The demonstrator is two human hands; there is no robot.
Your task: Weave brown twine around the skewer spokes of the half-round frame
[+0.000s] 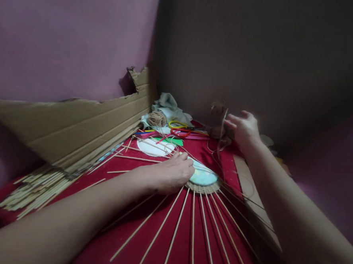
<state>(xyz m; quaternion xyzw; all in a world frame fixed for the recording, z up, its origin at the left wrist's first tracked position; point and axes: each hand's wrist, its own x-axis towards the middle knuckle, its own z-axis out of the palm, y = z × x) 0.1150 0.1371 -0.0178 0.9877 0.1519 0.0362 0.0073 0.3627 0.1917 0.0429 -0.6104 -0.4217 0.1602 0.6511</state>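
Observation:
A pale round disc [203, 175] with a woven twine rim [206, 188] lies on the red surface, thin sticks [192, 226] fanning out from it. My left hand [176, 172] rests on the disc's left edge, its fingers curled over the rim and partly hiding it. My right hand [246, 131] is raised to the right of the disc. A strand of brown twine [223, 125] runs at its fingertips and hangs toward the work; the grip itself is blurred.
Loose sticks [38, 192] lie in a pile at left, before a torn cardboard panel [89, 119]. Toward the back are a twine ball [157, 119], red-handled scissors [180, 131], a white oval [149, 147], a green piece [177, 141] and a crumpled cloth [170, 106]. Walls rise close behind.

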